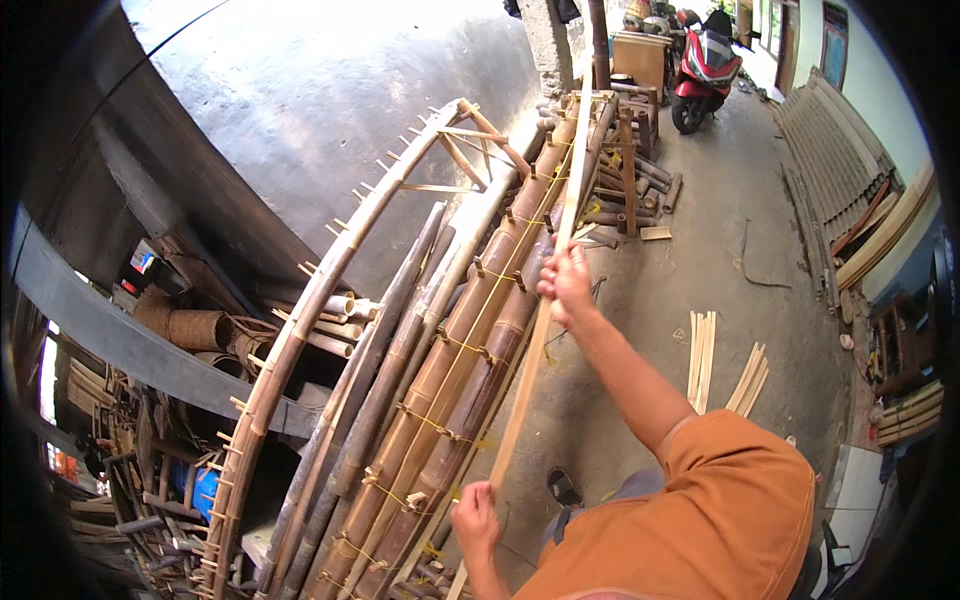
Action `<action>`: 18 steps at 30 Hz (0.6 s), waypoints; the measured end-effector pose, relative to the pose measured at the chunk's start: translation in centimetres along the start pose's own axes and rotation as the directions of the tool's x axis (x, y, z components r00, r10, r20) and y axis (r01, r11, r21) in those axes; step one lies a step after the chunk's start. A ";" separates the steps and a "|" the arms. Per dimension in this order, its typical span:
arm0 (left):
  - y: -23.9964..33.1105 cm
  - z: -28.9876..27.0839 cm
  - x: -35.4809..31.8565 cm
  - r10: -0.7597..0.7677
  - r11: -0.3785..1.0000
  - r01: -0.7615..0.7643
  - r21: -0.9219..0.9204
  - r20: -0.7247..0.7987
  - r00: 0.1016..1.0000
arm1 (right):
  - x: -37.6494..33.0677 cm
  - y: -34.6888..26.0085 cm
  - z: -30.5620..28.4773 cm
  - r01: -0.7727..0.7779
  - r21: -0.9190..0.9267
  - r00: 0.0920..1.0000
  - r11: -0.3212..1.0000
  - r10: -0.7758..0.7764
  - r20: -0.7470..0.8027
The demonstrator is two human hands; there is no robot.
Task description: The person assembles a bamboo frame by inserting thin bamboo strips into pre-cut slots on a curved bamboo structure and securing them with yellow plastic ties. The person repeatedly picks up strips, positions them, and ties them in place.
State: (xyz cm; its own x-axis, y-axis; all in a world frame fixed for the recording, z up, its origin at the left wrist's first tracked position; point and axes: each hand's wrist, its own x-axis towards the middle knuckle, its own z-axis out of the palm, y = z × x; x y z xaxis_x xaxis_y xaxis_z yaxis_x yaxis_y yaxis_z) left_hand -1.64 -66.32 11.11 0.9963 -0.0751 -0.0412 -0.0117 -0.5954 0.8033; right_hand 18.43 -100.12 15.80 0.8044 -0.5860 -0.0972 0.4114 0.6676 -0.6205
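Strip (525, 390), just one, is clasped in both fists: my left hand (476, 518) curled round its near stretch, my right hand (567, 285) wrapped on farther up. From there its long axis runs on away from me, slanting beside the lashed poles (462, 325) on my left. Two bundles (702, 355) of slats lie on the floor to my right; well beyond, one red scooter (708, 65).

A long workshop passage, grey underfoot and lit by daylight.
The concrete floor (775, 240) runs back to a parked red scooter (710, 62) and a wooden cabinet (638, 62) near a rough pillar (547, 45); along the right, corrugated sheets (835, 150) lean beneath a pale wall (905, 105) with a brown-framed window (834, 42).
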 end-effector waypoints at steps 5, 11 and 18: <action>-0.3 -7.0 3.8 -0.093 0.918 0.134 0.374 -0.124 0.988 | 1.1 9.2 0.1 -0.182 0.000 0.981 0.983 0.181 -0.073; -5.6 -10.5 10.0 -0.275 0.631 0.376 0.678 -0.258 0.926 | 3.8 8.4 -5.0 -0.458 -0.706 0.607 0.540 0.770 0.194; -0.3 2.0 19.0 -0.168 0.593 0.545 0.593 -0.571 0.804 | 12.6 -2.9 -19.5 -0.138 -0.910 0.507 0.392 0.817 0.275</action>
State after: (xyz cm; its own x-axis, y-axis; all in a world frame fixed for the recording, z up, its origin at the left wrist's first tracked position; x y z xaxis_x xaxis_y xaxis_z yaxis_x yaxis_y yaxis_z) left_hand 17.10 -69.10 8.89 0.8512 0.4963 0.1706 0.4857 -0.8682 0.1018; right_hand 19.03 -118.46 1.22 0.8619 0.3743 -0.3421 -0.3395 -0.0751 -0.9376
